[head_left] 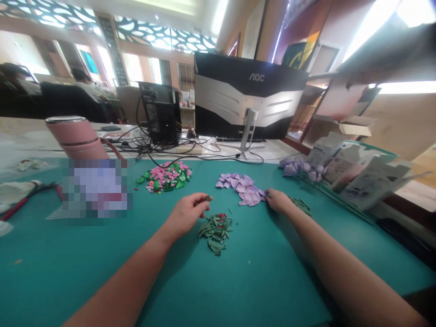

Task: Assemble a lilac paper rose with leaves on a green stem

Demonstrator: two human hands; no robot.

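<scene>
My left hand (190,211) is pinched around a small dark green piece (208,198), just above and left of a pile of green pieces (216,234) with a few red bits on it. At the right end of a heap of light purple petal pieces (243,188), my right hand (277,200) has its fingertips closed at a petal's edge. Whether it grips that petal is hard to make out. Another small heap of green pieces (300,205) lies just behind my right wrist. Pink and green pieces (166,176) form a separate pile at the back left.
A pink bottle (76,138) stands at the left, behind a blurred-out item. Pliers (17,209) lie at the left edge. Cables, a computer case (160,113) and a monitor (250,97) are behind the green mat (255,281). Purple flowers (301,170) and open boxes (368,177) sit at the right.
</scene>
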